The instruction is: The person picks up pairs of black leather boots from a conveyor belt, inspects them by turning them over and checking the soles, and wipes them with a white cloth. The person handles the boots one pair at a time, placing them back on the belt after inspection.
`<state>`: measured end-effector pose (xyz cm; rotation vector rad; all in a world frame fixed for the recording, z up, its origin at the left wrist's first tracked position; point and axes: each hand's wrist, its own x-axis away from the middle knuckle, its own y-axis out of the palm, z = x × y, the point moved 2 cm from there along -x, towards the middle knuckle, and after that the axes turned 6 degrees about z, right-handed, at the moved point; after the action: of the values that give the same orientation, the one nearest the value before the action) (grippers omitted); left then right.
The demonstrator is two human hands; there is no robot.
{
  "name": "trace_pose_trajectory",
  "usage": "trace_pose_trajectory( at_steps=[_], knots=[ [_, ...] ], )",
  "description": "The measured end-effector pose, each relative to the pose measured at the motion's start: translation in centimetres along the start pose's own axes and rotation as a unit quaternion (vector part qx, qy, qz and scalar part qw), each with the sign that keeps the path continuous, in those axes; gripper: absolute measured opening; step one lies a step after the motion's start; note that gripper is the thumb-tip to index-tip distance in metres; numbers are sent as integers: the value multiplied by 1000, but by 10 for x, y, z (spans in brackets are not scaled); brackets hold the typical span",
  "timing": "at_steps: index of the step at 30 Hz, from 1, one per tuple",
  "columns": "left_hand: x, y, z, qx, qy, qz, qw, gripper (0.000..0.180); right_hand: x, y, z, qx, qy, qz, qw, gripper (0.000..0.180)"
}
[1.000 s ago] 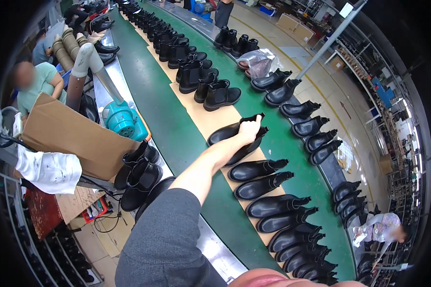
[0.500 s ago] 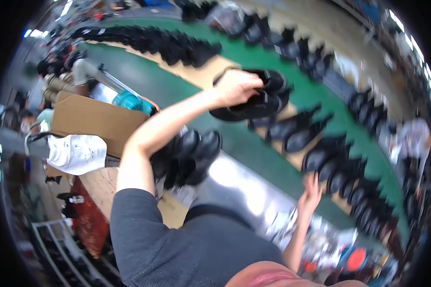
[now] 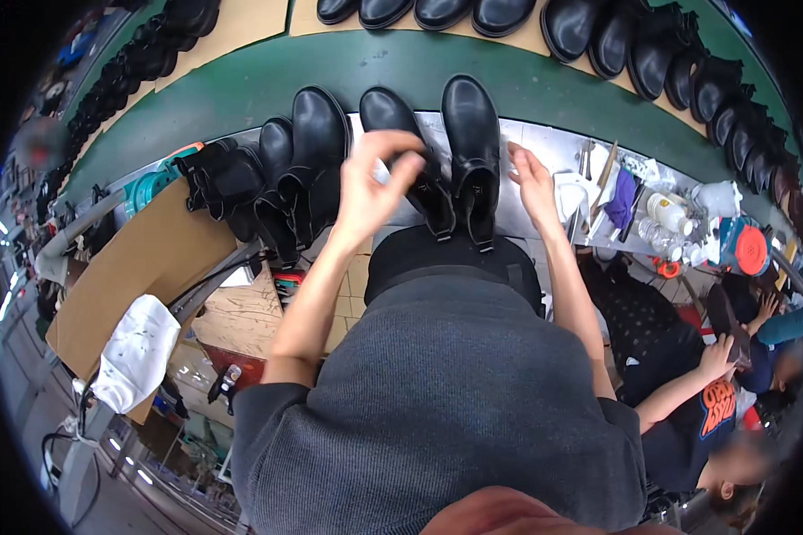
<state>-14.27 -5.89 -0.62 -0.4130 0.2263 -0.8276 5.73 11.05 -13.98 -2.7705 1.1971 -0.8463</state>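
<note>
Conveyor belt (image 3: 268,85), green, carries rows of black boots past the workbench (image 3: 544,147). Two black boots (image 3: 446,152) stand side by side on the bench edge, toes away. Left hand (image 3: 375,183) grips the left boot's shaft, steadying it; right hand (image 3: 533,183) hovers open beside the right boot, holding nothing.

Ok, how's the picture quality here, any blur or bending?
Head view: fisheye bends the green belt into an arc and leaves a black rim; the left hand and black boots look fairly sharp, the edges soft; even light, with mild sheen on the boot toes.
</note>
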Motion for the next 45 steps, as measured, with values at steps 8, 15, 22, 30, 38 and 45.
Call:
trace_pose_trajectory(
  at_steps=[8,15,22,30,38,45],
  knots=[
    [35,58,-145,400,-545,165,718,80,-27,36,-17,129,106,-62,984,76],
    [-12,19,-38,354,-331,105,868,82,-43,14,32,-330,235,-117,907,61],
    [-33,13,-8,337,-313,63,885,80,-28,26,-23,-198,145,-119,962,66],
    [-39,44,-47,632,-414,-46,654,76,7,-4,-140,-177,-33,-15,984,78],
    [-29,64,-10,728,-344,-101,584,72,17,-1,-165,-155,-101,-27,982,68],
    [-42,63,-41,691,-271,3,670,73,0,2,-128,-5,-217,144,966,60]
  ],
)
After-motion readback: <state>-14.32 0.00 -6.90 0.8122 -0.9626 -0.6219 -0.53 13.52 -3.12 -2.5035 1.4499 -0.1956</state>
